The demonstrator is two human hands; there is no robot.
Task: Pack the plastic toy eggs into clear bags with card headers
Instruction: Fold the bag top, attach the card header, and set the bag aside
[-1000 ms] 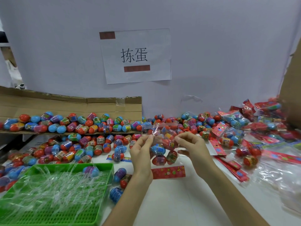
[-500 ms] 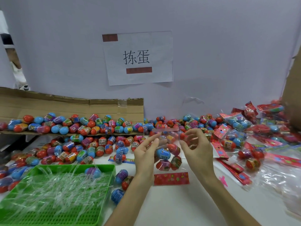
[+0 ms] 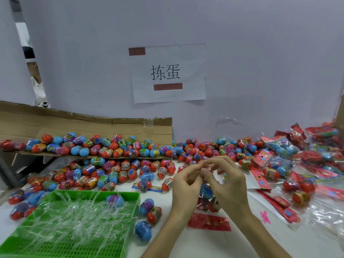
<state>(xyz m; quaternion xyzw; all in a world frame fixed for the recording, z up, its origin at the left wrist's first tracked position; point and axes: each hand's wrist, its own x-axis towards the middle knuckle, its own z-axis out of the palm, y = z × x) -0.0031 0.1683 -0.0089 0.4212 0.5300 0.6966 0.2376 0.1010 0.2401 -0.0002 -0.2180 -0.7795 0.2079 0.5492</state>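
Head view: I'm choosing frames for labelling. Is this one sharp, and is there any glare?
Head view: sign sharp; left hand and right hand, pinching the clear bag, motion-blurred; packed bags at the right edge smeared; glare on the loose film.

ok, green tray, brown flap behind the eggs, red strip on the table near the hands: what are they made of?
Green tray: moulded plastic by the look, glossy, with a gridded floor. Brown flap: corrugated cardboard, matt, ragged top edge, clear tape across a seam. Red strip: probably printed card, faint sheen, lying flat; could be film.
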